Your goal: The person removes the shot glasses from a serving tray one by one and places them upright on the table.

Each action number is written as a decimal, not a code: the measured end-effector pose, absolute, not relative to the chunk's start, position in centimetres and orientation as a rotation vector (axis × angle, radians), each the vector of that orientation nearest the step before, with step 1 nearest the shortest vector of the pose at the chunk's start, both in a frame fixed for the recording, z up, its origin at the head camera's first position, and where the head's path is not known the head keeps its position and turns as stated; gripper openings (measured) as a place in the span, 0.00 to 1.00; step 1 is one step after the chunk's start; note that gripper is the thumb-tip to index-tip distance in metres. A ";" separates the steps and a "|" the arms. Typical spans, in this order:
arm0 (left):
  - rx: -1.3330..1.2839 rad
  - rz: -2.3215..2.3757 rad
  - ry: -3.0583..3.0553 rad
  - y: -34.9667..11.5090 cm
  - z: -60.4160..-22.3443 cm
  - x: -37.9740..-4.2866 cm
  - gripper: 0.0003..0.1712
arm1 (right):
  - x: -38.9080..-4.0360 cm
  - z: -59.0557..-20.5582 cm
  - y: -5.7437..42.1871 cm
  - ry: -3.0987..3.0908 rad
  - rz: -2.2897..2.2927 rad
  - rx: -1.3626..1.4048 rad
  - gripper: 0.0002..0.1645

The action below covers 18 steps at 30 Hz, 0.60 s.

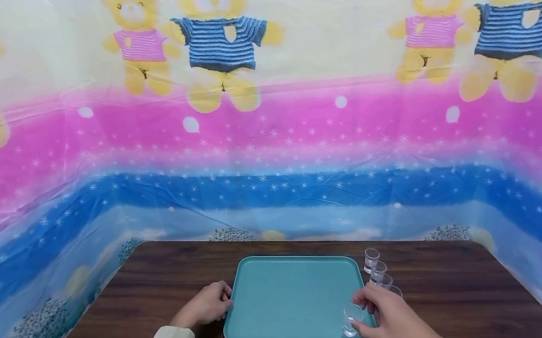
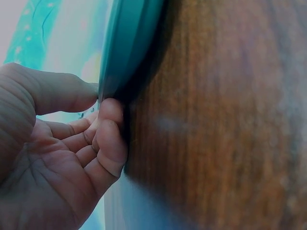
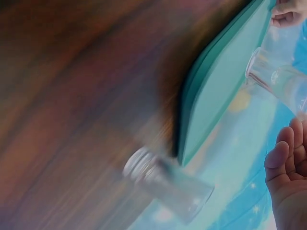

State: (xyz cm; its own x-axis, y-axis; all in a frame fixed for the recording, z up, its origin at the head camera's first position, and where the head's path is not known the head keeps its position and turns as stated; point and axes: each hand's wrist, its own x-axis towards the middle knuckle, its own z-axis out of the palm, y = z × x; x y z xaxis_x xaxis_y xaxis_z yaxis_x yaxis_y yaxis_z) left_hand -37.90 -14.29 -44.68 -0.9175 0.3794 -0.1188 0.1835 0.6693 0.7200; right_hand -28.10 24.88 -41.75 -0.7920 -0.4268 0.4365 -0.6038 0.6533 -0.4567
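A teal rectangular tray (image 1: 294, 302) lies on the wooden table. My left hand (image 1: 209, 303) holds its left rim; in the left wrist view the thumb (image 2: 67, 93) touches the rim and the curled fingers (image 2: 110, 141) lie against the side. At the tray's front right corner, my right hand (image 1: 390, 322) holds a small clear shot glass (image 1: 350, 322) upright between thumb and fingers. In the right wrist view this shot glass (image 3: 283, 84) has its thick base at the tray surface; part of its rim is cut off.
Several similar clear glasses (image 1: 371, 259) stand in a row along the tray's right side, the nearest partly behind my right hand. One glass (image 3: 168, 184) looms close in the right wrist view. A cloth with bears (image 1: 224, 39) hangs behind the dark table (image 1: 441, 283).
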 end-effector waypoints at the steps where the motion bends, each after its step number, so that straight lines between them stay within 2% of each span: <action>1: 0.452 1.092 2.627 -14.3 -44.7 -38.0 0.07 | -27.8 -41.7 25.3 -2.572 0.860 0.821 0.13; 10: 0.445 1.100 2.600 -14.3 -44.9 -37.9 0.07 | -25.0 -42.9 30.1 -2.540 0.774 0.711 0.18; 18: 0.464 1.101 2.607 -14.2 -44.7 -37.9 0.07 | -24.7 -44.1 32.4 -2.620 0.744 0.593 0.18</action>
